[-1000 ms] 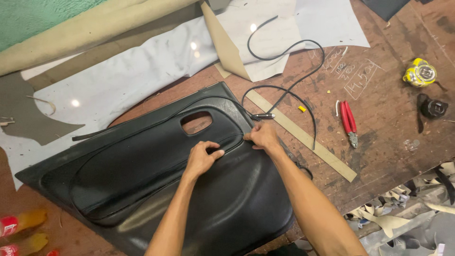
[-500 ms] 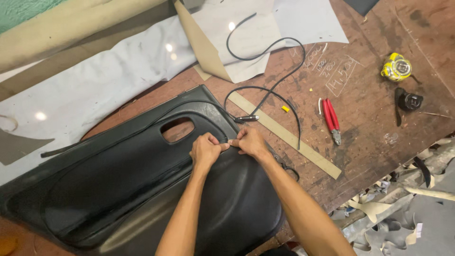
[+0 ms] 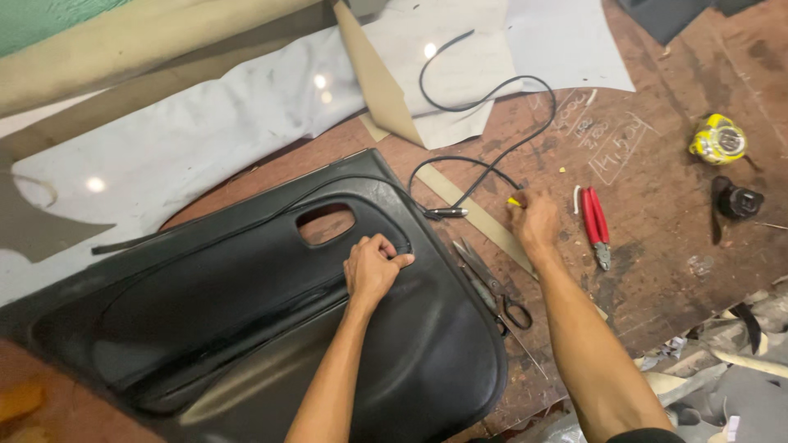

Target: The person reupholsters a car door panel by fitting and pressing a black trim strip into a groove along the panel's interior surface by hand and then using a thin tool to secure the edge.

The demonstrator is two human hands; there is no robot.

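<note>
Scissors [image 3: 492,283] and red pliers [image 3: 595,226] beside my black door panel [image 3: 246,328] on the table [image 3: 657,279], left hand [image 3: 373,267] curled, pinching its seam trim, right hand [image 3: 535,220] fingers together, pinching a small yellow piece [image 3: 514,202] by the black cable [image 3: 484,102]

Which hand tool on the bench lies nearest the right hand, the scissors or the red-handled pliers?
The red-handled pliers, just beside the right hand on bare wood. The scissors lie lower, by the forearm, against the black door panel.

Upholstery workshop: door panel [image 3: 271,328], pliers [image 3: 596,226]
</note>
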